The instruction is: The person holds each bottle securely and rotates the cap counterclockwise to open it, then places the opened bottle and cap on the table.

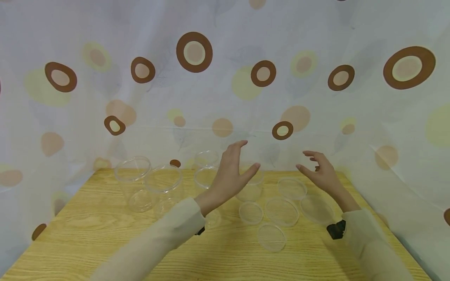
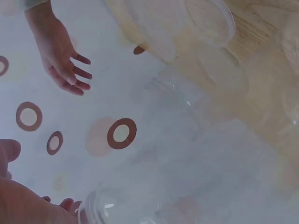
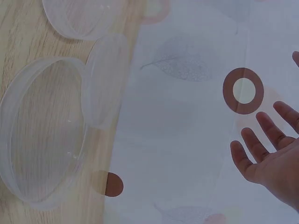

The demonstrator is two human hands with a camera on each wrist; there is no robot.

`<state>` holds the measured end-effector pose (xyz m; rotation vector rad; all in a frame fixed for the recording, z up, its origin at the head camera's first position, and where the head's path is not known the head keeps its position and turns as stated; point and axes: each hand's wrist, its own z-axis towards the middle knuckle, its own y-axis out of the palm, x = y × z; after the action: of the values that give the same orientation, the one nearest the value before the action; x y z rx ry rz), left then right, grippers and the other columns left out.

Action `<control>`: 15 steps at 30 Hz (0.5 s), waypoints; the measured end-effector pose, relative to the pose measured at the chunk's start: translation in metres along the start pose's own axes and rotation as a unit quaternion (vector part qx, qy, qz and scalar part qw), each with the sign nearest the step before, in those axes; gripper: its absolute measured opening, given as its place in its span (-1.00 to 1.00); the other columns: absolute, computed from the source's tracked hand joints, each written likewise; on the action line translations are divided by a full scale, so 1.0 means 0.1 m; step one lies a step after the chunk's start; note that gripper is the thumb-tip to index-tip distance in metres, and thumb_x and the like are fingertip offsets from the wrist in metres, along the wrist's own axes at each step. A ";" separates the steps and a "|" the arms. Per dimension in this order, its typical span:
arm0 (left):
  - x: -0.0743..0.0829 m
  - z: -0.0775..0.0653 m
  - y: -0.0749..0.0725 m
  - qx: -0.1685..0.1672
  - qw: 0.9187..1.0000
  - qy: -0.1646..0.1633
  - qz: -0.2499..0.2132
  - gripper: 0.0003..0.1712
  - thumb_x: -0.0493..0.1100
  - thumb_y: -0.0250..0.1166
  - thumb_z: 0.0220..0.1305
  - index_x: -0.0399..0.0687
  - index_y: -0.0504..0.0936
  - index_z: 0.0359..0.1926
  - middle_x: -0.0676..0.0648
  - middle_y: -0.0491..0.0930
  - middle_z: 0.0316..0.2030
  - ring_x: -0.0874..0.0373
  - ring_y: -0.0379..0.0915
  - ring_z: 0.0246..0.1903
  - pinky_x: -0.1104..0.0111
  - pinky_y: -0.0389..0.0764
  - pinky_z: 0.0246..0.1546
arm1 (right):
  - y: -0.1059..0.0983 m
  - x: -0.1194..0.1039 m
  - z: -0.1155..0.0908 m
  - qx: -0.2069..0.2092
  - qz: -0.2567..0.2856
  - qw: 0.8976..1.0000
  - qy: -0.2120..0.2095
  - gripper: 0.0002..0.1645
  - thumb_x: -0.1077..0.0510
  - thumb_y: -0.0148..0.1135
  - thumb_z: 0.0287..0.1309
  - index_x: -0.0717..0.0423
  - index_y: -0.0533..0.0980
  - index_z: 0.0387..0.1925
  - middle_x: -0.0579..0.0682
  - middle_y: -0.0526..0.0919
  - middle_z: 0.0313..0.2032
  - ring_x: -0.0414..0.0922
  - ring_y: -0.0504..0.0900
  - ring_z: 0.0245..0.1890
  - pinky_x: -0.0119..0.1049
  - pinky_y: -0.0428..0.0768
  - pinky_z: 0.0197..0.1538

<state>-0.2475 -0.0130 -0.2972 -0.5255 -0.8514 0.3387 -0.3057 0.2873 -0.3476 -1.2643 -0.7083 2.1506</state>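
Note:
My left hand (image 1: 228,173) is raised over the table's middle, thumb and fingers spread apart with nothing between them. Behind and below it, a clear plastic jar (image 1: 250,192) stands upright, partly covered by the hand in the head view. In the left wrist view, the fingers overlap the edge of a clear jar (image 2: 105,207). My right hand (image 1: 321,173) hovers at the right, beyond the round clear lids, its fingers loosely bent and holding nothing. Those lids include a large one (image 1: 316,209), a middle one (image 1: 281,212) and a small one (image 1: 272,237).
More clear jars of different sizes stand on the left, among them a tall one (image 1: 128,191) and a wide one (image 1: 163,189). The wooden table (image 1: 88,234) ends at a patterned cloth (image 1: 225,89) hanging behind and along both sides. Another lid (image 1: 291,188) lies near the back edge.

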 end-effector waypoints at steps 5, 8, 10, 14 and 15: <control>-0.04 -0.12 -0.29 0.006 0.997 0.030 0.071 -0.32 0.09 0.10 0.28 -0.08 0.13 0.31 -0.10 0.22 0.25 -0.03 0.14 0.24 0.05 0.24 0.21 | -0.07 -0.09 -0.09 0.028 -0.020 0.998 -0.048 -0.38 0.07 0.15 0.19 0.23 0.25 0.22 0.29 0.25 0.17 0.19 0.26 0.10 -0.33 0.39 -0.12; -0.09 -0.21 -0.47 0.007 0.993 0.024 0.112 -0.32 0.10 0.09 0.28 -0.10 0.14 0.31 -0.11 0.23 0.24 -0.03 0.16 0.24 0.04 0.25 0.21 | -0.11 -0.12 -0.14 0.039 -0.036 0.996 -0.078 -0.40 0.12 0.16 0.17 0.24 0.27 0.21 0.29 0.26 0.16 0.19 0.25 0.09 -0.40 0.38 -0.18; -0.15 -0.29 -0.59 0.007 0.990 0.014 0.142 -0.30 0.11 0.09 0.28 -0.12 0.14 0.31 -0.12 0.23 0.25 -0.04 0.15 0.25 0.04 0.25 0.22 | -0.13 -0.14 -0.17 0.042 -0.042 0.994 -0.097 -0.40 0.14 0.17 0.16 0.26 0.27 0.20 0.32 0.26 0.17 0.23 0.22 0.12 -0.20 0.37 -0.04; -0.29 -0.46 -0.80 0.001 0.977 -0.002 0.214 -0.26 0.11 0.13 0.25 -0.17 0.14 0.30 -0.17 0.21 0.26 -0.08 0.10 0.27 0.02 0.21 0.24 | -0.17 -0.16 -0.22 0.042 -0.060 0.989 -0.125 -0.36 0.12 0.17 0.14 0.29 0.25 0.20 0.36 0.23 0.18 0.32 0.20 0.12 0.29 0.11 0.06; -0.33 -0.50 -0.86 0.000 0.974 -0.006 0.228 -0.25 0.11 0.14 0.25 -0.18 0.13 0.30 -0.20 0.19 0.27 -0.11 0.07 0.28 0.00 0.18 0.25 | -0.18 -0.17 -0.24 0.042 -0.066 0.988 -0.130 -0.35 0.11 0.17 0.13 0.29 0.25 0.21 0.37 0.22 0.19 0.32 0.24 0.08 0.34 0.04 0.09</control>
<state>-0.2220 -0.1143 -0.2963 -0.7200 -0.7369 0.7616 -0.2745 0.2928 -0.3354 -0.8784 -0.7746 2.2316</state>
